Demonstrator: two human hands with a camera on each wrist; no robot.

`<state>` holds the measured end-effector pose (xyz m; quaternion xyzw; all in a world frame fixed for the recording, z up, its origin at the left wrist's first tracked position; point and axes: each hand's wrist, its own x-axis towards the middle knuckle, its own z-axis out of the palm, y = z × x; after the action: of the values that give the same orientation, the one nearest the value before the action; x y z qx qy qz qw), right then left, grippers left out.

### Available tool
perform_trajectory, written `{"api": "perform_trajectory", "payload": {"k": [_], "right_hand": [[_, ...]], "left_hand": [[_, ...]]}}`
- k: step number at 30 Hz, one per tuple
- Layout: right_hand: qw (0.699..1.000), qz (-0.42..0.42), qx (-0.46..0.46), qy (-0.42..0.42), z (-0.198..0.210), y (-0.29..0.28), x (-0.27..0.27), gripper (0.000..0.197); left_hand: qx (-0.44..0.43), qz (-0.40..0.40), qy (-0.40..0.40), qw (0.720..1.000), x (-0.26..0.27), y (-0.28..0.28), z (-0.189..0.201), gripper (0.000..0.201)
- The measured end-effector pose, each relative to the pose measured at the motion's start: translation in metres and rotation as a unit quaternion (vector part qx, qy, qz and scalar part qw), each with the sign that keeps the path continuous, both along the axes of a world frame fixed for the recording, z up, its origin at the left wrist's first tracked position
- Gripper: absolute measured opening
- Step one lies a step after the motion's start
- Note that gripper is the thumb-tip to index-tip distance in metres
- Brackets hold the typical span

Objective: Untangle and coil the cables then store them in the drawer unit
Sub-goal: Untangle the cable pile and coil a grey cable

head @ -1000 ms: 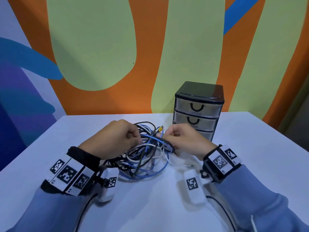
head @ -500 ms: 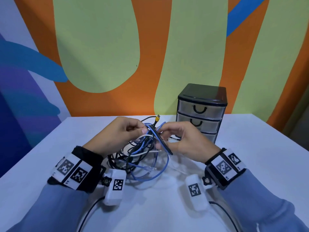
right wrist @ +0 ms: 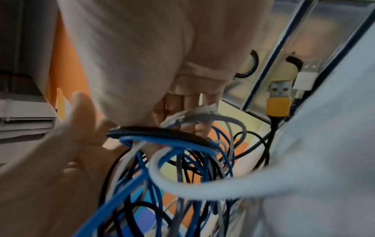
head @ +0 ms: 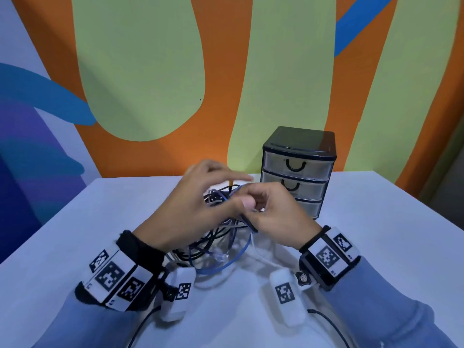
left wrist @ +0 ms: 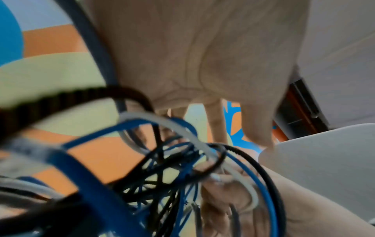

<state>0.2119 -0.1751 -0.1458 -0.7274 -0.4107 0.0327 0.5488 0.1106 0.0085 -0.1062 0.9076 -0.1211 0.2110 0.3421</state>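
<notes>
A tangle of blue, black and white cables (head: 218, 243) hangs between my hands over the white table (head: 376, 234). My right hand (head: 261, 204) grips several strands near the top of the bundle, with its fingers curled round them (right wrist: 192, 115). My left hand (head: 226, 187) is over the tangle with fingers stretched out and blurred; they look straight in the left wrist view (left wrist: 217, 121). A yellow-collared USB plug (right wrist: 278, 104) sticks up beside the drawer unit (head: 298, 169), whose three clear drawers are closed. A loop of the blue cable (head: 241, 254) droops towards the table.
The drawer unit stands at the back of the table, just right of my hands, against the painted wall. A white USB plug (right wrist: 306, 78) lies close to its front. Bare tabletop stretches left (head: 88, 222) and right.
The hands have lifted the bundle higher. My left hand has let go of its pinch on the strands and spread its fingers rightward over the tangle. The right hand keeps its grip.
</notes>
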Motion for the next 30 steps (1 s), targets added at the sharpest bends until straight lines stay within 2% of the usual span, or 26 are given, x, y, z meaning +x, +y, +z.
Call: {"api": "perform_trajectory", "payload": {"k": [2,4,10,18,20,22,23,24,27,28,30], "right_hand": [[1.000,0.002,0.017,0.020,0.000,0.001,0.000,0.010],[0.997,0.024,0.041,0.056,0.000,0.001,0.000,0.013],[0.976,0.039,0.114,0.180,0.012,-0.006,0.001,0.022],[0.936,0.028,0.196,0.289,0.019,-0.006,0.005,0.034],[0.960,-0.020,0.150,0.237,0.018,-0.007,0.006,0.026],[0.988,-0.077,0.064,0.121,0.017,-0.007,0.001,0.008],[0.992,-0.084,0.040,0.085,0.016,-0.007,-0.001,0.005],[0.993,-0.089,0.032,0.068,0.013,-0.006,-0.001,0.012],[0.993,-0.095,0.054,0.054,0.011,-0.002,-0.002,0.022],[0.992,-0.096,0.069,0.049,0.011,-0.001,-0.003,0.021],[0.990,-0.096,0.091,0.037,0.013,-0.001,-0.005,0.014]], "left_hand": [[0.031,0.003,0.010,0.999,0.001,-0.001,-0.003,0.047],[0.016,0.031,0.019,0.999,0.001,0.005,-0.002,0.043],[0.076,0.166,0.053,0.982,0.003,0.024,-0.001,0.035],[0.040,0.270,-0.004,0.962,0.007,0.041,-0.002,0.028],[0.026,0.284,-0.008,0.959,0.007,0.043,-0.002,0.029],[0.039,0.300,-0.004,0.953,0.007,0.043,-0.002,0.032],[0.051,0.301,0.000,0.952,0.008,0.043,-0.002,0.036],[0.060,0.287,0.006,0.956,0.008,0.043,-0.002,0.042],[0.053,0.164,0.010,0.985,0.002,0.034,0.005,0.069],[0.045,0.113,0.001,0.993,0.000,0.029,0.006,0.072],[0.033,0.033,-0.015,0.999,-0.001,0.018,0.007,0.064]]}}
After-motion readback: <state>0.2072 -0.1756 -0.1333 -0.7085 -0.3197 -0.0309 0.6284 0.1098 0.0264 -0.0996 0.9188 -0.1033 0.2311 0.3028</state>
